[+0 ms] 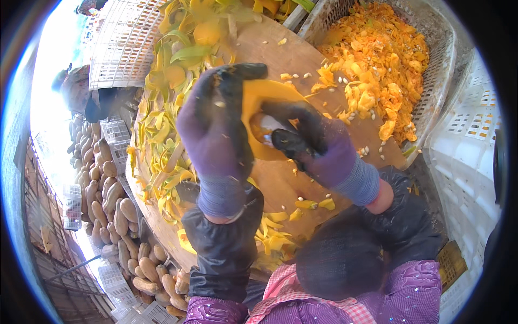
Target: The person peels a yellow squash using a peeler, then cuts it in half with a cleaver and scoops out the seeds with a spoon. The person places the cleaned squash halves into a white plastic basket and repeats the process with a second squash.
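Note:
My left hand (218,121), in a purple glove with a black coating, grips a peeled orange squash piece (272,91) from its left side. The squash is held above a wooden board (275,186). My right hand (311,139), gloved the same way, is closed on a small shiny scraping tool (270,123) at the squash's hollow. Motion blur and the fingers hide most of that tool, so its exact kind is unclear. A few pale seeds (307,75) and orange scraps lie on the board around the hands.
Yellow-green peelings (162,150) heap along the board's left edge. At upper right, a plastic crate (441,77) holds orange pulp and seeds (376,60). White crates (461,162) stand at right. Many unpeeled squashes (117,218) lie at lower left. Another person (77,89) is at upper left.

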Tool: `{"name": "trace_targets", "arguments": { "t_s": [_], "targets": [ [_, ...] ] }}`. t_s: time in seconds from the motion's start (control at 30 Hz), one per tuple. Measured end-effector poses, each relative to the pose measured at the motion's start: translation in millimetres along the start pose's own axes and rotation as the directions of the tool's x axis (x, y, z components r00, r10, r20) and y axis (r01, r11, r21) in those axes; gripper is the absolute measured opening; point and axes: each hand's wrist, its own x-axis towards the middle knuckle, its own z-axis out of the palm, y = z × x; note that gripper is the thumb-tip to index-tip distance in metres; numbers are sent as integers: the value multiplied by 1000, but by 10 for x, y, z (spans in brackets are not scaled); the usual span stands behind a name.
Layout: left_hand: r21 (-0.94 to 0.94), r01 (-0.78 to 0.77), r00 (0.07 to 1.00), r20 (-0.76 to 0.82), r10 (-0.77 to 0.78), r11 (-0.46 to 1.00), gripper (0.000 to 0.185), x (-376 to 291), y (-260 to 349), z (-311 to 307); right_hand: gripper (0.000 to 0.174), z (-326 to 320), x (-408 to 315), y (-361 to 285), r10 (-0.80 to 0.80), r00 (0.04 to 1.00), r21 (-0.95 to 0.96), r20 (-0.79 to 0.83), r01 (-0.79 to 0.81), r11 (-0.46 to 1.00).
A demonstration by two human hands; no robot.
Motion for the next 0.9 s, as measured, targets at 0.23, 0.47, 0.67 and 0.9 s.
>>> {"name": "trace_targets", "arguments": {
  "t_s": [0.23, 0.47, 0.67, 0.9],
  "targets": [
    [-18, -61, 997, 45, 62, 998, 19, -22, -47, 68, 38, -49, -53, 23, -244, 945, -110, -217, 225, 968],
    [179, -137, 990, 10, 137, 974, 17, -48, 26, 222, 48, 52, -65, 61, -361, 914, -225, -186, 319, 921],
    [93, -56, 998, -12, 58, 994, 14, -6, 38, 227, 46, -117, -148, 343, -378, 923, -413, -67, 319, 853],
    [35, 18, 1000, -17, -18, 999, 14, -50, 70, 252, 41, -476, -219, 233, -29, 994, -570, -110, -39, 821]
  ]
}}
